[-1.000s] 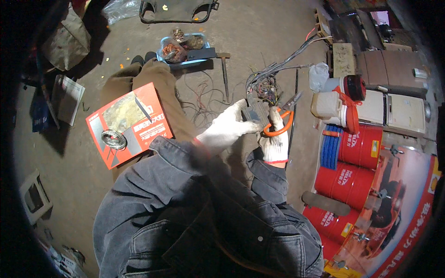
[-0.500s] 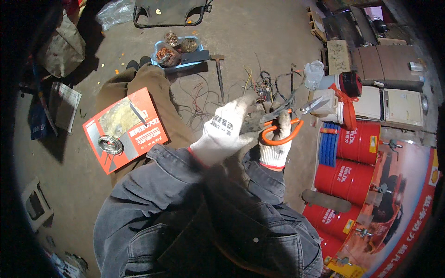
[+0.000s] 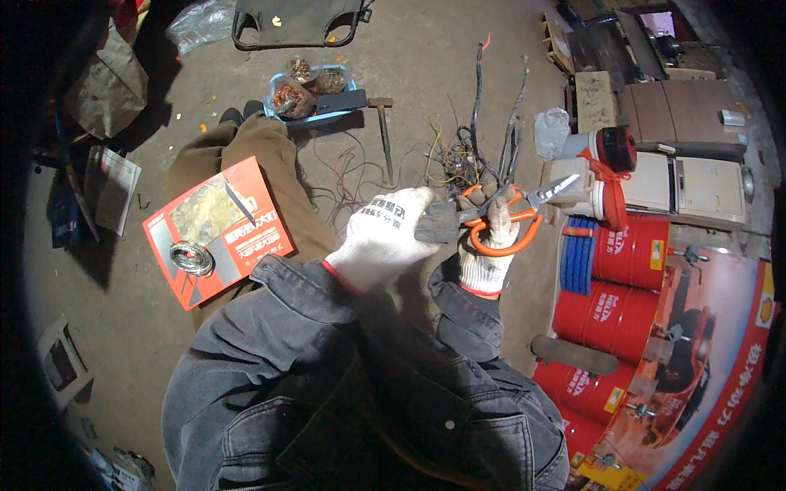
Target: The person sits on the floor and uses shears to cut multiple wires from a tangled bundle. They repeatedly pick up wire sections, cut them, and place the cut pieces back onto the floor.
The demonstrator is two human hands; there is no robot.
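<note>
My left hand [image 3: 381, 237], in a white knit glove with dark print, is closed on a dark grey, block-like piece [image 3: 439, 222]. Several black cables [image 3: 512, 139] rise from beside that piece, away from me; one has a red tip. My right hand [image 3: 491, 245], gloved too, grips orange-handled scissors [image 3: 524, 237], its fingers partly through the loops. The blades point right, apart from the cables. Darkened glove fingers of the right hand also touch the dark piece and cable bases; how they join is hidden.
Loose wires [image 3: 352, 168] and a hammer [image 3: 383, 135] lie on the floor ahead. A blue basket [image 3: 315, 121] holds bags of small parts. On my left leg rests a red box [image 3: 233, 237] with a wire coil [image 3: 192, 258]. Red drums [image 3: 606, 315] and a blue hose [image 3: 578, 262] stand right.
The black cables have swung from low at the right to standing up, away from me. My left hand has shifted slightly left, showing more of the dark piece. The scissors remain in my right hand.
</note>
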